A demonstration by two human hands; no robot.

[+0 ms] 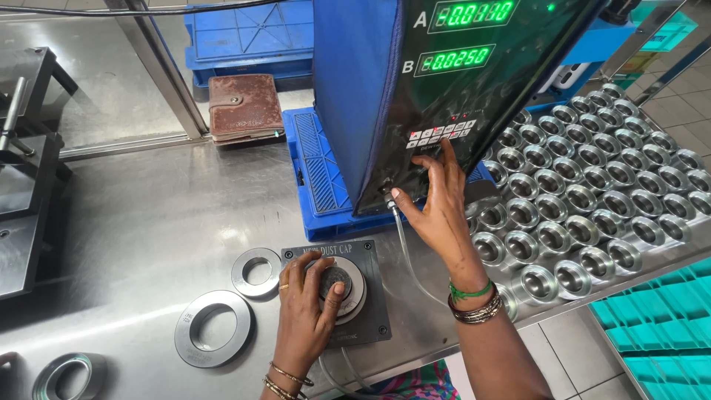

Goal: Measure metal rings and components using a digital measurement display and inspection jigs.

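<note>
Under our left hand [307,307] the round part on the dark gauge block [342,292] is mostly covered — we cannot tell its top face. Our right hand [438,211] hides part of the keypad on the gauge display unit [459,81], whose upper and right parts run off the frame. Left of the gauge block, one metal ring [61,376] is cut by the bottom edge. Right of it, the tray of metal cups [592,185] leaves the frame — its farthest rows cannot be counted.
</note>
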